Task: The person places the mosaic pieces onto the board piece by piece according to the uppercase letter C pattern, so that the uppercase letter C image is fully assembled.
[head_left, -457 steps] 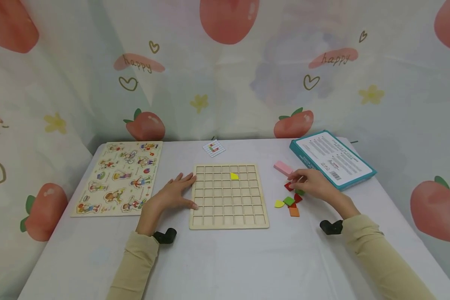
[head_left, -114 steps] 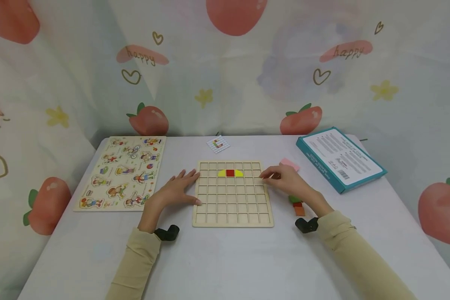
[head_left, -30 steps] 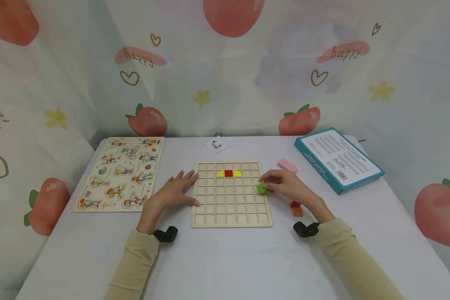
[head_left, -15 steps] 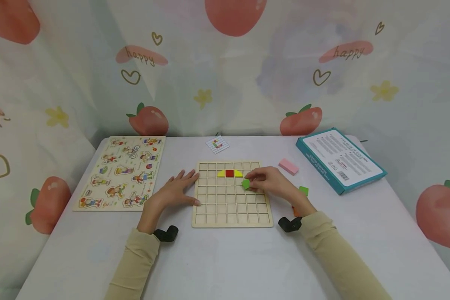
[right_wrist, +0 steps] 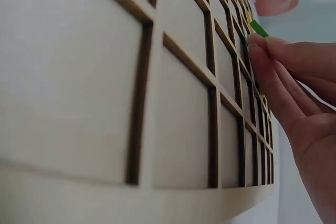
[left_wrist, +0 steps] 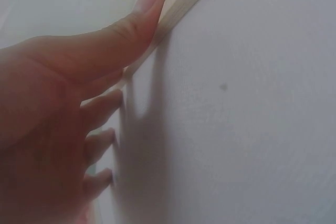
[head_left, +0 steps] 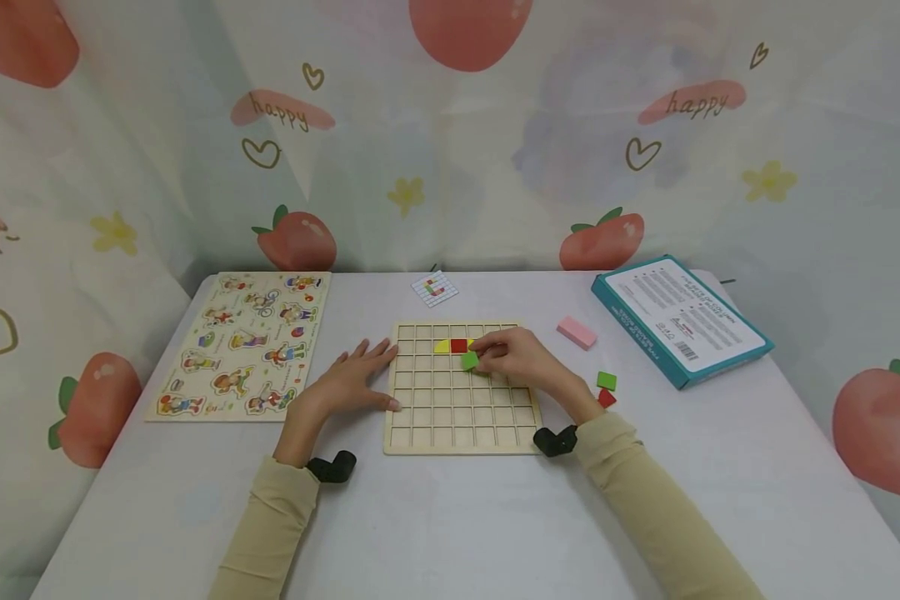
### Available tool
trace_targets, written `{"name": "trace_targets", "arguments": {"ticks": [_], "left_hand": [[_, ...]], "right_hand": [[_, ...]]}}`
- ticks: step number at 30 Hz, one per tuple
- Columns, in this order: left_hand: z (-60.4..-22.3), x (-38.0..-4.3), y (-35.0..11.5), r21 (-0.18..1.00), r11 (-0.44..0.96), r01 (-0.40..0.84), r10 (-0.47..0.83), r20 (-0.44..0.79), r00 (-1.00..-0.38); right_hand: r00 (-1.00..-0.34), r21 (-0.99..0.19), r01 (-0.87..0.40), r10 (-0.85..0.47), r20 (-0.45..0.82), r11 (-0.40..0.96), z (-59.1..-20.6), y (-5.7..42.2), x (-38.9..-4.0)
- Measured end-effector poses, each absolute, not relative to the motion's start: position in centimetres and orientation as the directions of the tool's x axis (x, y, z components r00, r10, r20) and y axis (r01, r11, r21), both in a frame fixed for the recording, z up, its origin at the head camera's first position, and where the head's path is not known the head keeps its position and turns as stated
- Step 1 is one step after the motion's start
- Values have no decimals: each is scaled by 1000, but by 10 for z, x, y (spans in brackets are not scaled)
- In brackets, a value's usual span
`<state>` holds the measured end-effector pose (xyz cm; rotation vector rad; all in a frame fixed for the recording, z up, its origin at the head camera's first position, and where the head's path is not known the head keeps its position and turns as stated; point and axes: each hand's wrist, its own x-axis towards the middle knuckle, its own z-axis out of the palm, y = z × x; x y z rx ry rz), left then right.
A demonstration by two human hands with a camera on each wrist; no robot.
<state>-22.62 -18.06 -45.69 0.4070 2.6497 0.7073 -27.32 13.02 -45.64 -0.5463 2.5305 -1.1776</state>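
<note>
A pale wooden grid board [head_left: 450, 417] lies mid-table. In its second row sit a yellow rounded tile [head_left: 442, 347] and a red square tile [head_left: 459, 346]; the yellow tile right of them is mostly behind fingers. My right hand [head_left: 521, 362] pinches a green square tile [head_left: 470, 361] over the board, just below the red one. The right wrist view shows that green tile [right_wrist: 258, 29] between thumb and fingertips of the hand [right_wrist: 299, 82]. My left hand [head_left: 348, 383] rests at the board's left edge, fingers spread, thumb [left_wrist: 149, 3] touching the frame.
Right of the board lie a green tile [head_left: 607, 381], a red tile [head_left: 607, 398] and a pink block [head_left: 576, 332]. A teal box [head_left: 682, 321] stands at back right. A small pattern card [head_left: 434, 288] lies behind the board, and a picture puzzle board [head_left: 240, 346] at left.
Over the last second my right hand has carried the green tile leftward from the board's right edge to below the red tile. Earlier, a red and a second yellow tile joined the row.
</note>
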Motion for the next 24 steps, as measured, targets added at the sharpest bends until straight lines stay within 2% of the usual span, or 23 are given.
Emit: {"name": "trace_targets", "arguments": {"ticks": [17, 24], "left_hand": [[-460, -228, -182, 525, 832, 181, 367, -276, -888], [-463, -229, -183, 517, 837, 176, 359, -278, -891]], "right_hand": [[-857, -765, -314, -514, -26, 563, -460, 99, -282], [-852, -728, -323, -521, -54, 604, -457, 92, -282]]}}
